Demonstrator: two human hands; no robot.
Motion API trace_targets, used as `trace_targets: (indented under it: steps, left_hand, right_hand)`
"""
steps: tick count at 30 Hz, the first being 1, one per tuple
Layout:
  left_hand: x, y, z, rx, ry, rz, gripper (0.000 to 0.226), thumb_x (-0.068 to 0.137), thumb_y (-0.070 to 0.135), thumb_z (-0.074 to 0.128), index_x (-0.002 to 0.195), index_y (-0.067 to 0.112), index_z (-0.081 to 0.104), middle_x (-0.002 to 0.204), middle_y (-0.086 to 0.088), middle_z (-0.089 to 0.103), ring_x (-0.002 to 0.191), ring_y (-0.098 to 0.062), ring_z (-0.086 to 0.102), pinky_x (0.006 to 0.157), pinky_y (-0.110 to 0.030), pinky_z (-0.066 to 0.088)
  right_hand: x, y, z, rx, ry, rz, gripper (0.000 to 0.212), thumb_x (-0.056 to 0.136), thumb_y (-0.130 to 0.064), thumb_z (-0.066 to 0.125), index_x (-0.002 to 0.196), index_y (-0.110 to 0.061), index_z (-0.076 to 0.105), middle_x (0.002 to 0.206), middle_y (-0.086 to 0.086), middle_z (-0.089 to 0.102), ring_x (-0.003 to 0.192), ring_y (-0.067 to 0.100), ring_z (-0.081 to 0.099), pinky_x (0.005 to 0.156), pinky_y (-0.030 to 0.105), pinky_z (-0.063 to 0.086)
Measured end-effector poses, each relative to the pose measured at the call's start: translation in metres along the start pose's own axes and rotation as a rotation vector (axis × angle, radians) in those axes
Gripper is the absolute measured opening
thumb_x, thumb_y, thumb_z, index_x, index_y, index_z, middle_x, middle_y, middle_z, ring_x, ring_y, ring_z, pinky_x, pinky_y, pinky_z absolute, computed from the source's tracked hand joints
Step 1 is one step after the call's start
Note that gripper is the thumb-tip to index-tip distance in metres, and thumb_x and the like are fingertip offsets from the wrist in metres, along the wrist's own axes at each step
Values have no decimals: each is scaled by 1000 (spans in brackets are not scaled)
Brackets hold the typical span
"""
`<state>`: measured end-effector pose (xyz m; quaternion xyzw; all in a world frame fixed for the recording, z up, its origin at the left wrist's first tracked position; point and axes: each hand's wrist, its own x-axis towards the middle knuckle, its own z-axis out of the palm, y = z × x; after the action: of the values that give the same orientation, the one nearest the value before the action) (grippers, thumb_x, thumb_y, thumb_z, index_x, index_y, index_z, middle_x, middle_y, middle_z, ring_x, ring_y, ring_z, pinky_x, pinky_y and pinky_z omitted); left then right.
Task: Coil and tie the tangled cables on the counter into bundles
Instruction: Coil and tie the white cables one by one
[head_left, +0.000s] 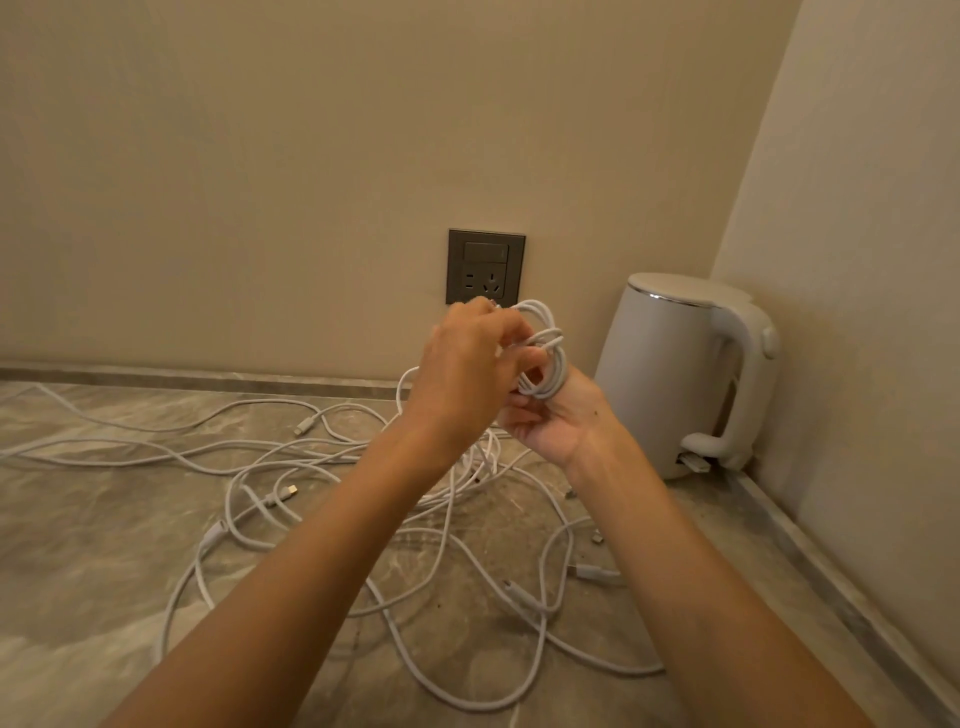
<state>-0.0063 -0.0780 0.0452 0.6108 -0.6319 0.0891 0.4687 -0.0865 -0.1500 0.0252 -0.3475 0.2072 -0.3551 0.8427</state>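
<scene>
A tangle of white cables (332, 499) sprawls over the marble counter (104, 561), with several plug ends showing. Above it both hands are raised. A small coil of white cable (548, 348) is looped round the thumb of my right hand (561, 421), whose fingers curl under it. My left hand (467, 364) pinches the cable at the coil's upper left side. A strand hangs from the coil down into the tangle.
A white electric kettle (685, 374) stands in the back right corner, close to my right hand. A dark wall socket (485, 266) sits on the wall behind the hands. A raised stone edge (208, 376) runs along the back and right side.
</scene>
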Motion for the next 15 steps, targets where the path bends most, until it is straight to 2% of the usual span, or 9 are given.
trace_targets:
  steps: [2, 3, 5, 7, 12, 15]
  left_hand:
    - [0, -4, 3, 50, 7, 98, 14, 86, 18, 62, 88, 4, 65, 84, -3, 53, 79, -18, 47, 67, -28, 38]
    - [0, -7, 3, 53, -3, 117, 14, 86, 17, 62, 87, 4, 64, 82, -2, 52, 75, -17, 47, 65, -27, 37]
    - [2, -11, -1, 73, -25, 160, 12, 86, 17, 62, 87, 5, 62, 81, 0, 53, 71, -14, 47, 63, -24, 37]
    - [3, -14, -5, 89, -45, 208, 10, 85, 14, 62, 88, 5, 62, 82, -2, 57, 70, -15, 49, 62, -25, 42]
    - [3, -13, -9, 177, -59, 277, 12, 85, 10, 63, 88, -1, 65, 88, -12, 58, 69, -25, 57, 64, -43, 53]
    - [2, -11, -11, 242, -49, 305, 15, 85, 10, 64, 87, -4, 67, 91, -15, 56, 65, -27, 59, 60, -42, 55]
  right_hand:
    - [1, 0, 0, -59, 70, -52, 45, 98, -21, 38, 57, -15, 55, 42, -1, 45, 30, 6, 35, 31, 10, 22]
    - [1, 1, 1, -94, 91, -77, 43, 100, -26, 38, 62, -15, 54, 43, -1, 47, 31, 6, 37, 30, 11, 24]
    - [-1, 2, 1, -182, 98, -131, 50, 100, -41, 35, 63, -16, 56, 47, -1, 50, 36, 8, 43, 30, 13, 26]
    - [-3, 4, 2, -279, 89, -187, 56, 99, -48, 34, 60, -17, 59, 51, -1, 53, 44, 9, 47, 34, 16, 29]
    - [-6, 8, 7, -338, 41, -212, 44, 100, -30, 34, 65, -15, 56, 53, 0, 55, 47, 12, 49, 38, 19, 34]
    - [-8, 9, 10, -327, 15, -182, 46, 100, -26, 31, 63, -14, 56, 52, 2, 55, 45, 12, 48, 40, 20, 33]
